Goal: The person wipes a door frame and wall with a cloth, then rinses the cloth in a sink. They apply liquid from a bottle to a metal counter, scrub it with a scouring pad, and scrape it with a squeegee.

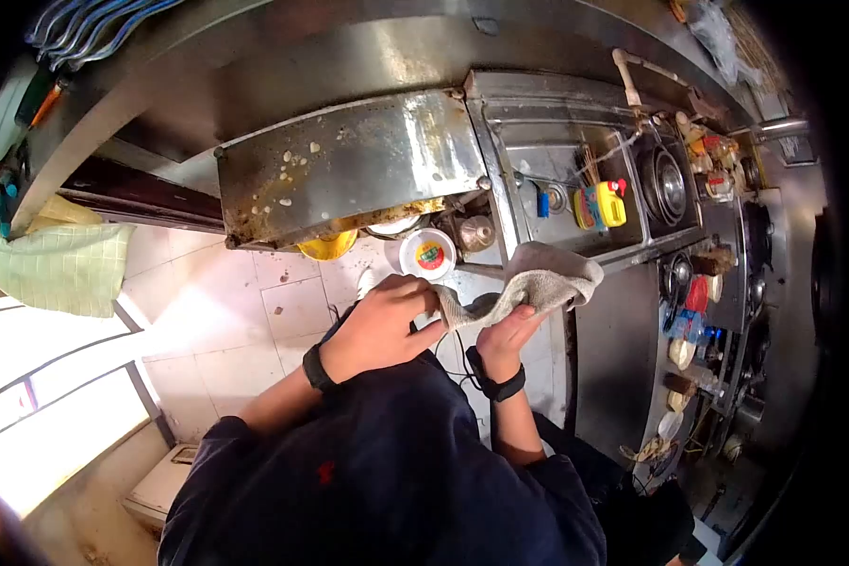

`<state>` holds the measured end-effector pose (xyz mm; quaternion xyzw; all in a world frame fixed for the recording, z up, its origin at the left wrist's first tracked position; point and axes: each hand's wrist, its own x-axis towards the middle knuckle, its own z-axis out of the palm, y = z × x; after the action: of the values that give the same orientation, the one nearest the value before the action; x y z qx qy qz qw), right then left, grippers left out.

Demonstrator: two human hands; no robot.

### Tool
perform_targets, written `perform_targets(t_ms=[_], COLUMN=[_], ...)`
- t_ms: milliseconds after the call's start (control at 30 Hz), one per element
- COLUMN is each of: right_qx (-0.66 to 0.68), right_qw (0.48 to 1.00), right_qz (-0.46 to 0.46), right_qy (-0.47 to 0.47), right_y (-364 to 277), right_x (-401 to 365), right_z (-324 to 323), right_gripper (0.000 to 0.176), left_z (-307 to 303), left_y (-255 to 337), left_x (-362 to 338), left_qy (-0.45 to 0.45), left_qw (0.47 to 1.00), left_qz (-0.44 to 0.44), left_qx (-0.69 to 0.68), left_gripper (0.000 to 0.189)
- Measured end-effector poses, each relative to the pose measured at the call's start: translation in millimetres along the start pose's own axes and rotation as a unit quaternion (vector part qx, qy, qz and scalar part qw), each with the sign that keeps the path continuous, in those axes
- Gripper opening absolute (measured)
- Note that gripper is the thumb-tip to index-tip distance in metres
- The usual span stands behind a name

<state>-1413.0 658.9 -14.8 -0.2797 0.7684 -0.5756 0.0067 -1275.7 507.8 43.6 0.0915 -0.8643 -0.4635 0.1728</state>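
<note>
A grey towel (538,274) is stretched between my two hands in front of my chest. My left hand (382,321) is closed on its left end, fingers curled over the cloth and thumb below. My right hand (505,338) holds the wider, folded part from underneath, with its fingers partly hidden by the cloth. Dark bands sit on both wrists. Beyond the towel is a metal sink (538,151), with a yellow jug (611,204) and a blue-capped item (543,202) in it.
Left of the sink stands a stained steel counter (349,170). Below it are a white tub (428,254) and a yellow bowl (328,247) on the tiled floor. Stacked metal bowls (668,184) sit right of the jug. Bottles and bags crowd the right counter. A green cloth (61,264) hangs far left.
</note>
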Motion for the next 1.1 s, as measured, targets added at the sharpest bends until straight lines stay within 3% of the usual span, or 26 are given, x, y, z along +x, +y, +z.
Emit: perform_targets(t_ms=[100, 167, 233, 333, 433, 500, 600, 633, 700, 833, 967, 1100], right_qx=[-0.047, -0.095, -0.084, -0.093, -0.122, -0.118, -0.105, -0.102, -0.008, 0.000, 0.043, -0.015], right_qw=[0.999, 0.995, 0.996, 0.994, 0.988, 0.985, 0.981, 0.981, 0.995, 0.999, 0.990, 0.990], right_qz=[0.005, 0.013, 0.008, -0.016, -0.028, 0.008, 0.019, 0.022, 0.046, 0.051, 0.107, 0.121], right_qy=[0.010, 0.029, 0.031, 0.047, 0.085, 0.124, 0.160, 0.166, 0.093, -0.006, -0.087, -0.070], right_y=[-1, -4, -5, -4, -5, 1, 17, 19, 22, 54, 83, 122], right_x=[7, 8, 3, 7, 12, 11, 13, 16, 22, 25, 39, 58], right_z=[12, 17, 22, 19, 14, 3, -21, -32, -56, -104, -179, -248], right_gripper=[0.086, 0.085, 0.081, 0.084, 0.082, 0.082, 0.080, 0.080, 0.080, 0.069, 0.058, 0.043], left_z=[-9, -17, -16, -16, -7, 1, 30, 40, 62, 119, 202, 271], left_y=[-8, -11, -27, -39, -40, -34, -31, -31, -24, 13, 33, 66], left_x=[3, 12, 21, 37, 56, 67, 81, 85, 91, 113, 133, 158], left_qy=[0.015, -0.001, -0.014, -0.081, -0.099, -0.145, -0.124, -0.134, -0.149, -0.195, -0.124, -0.166], left_qw=[0.998, 0.988, 0.993, 0.981, 0.986, 0.978, 0.982, 0.986, 0.987, 0.969, 0.987, 0.974], left_qz=[-0.054, -0.144, -0.107, -0.175, -0.133, -0.152, -0.138, -0.095, -0.053, -0.150, -0.086, -0.123], left_qx=[-0.035, -0.056, -0.052, -0.006, -0.009, -0.014, -0.036, -0.014, 0.013, -0.006, -0.061, -0.088], left_gripper=[0.019, 0.018, 0.018, 0.022, 0.026, 0.034, 0.037, 0.036, 0.036, 0.027, 0.020, 0.017])
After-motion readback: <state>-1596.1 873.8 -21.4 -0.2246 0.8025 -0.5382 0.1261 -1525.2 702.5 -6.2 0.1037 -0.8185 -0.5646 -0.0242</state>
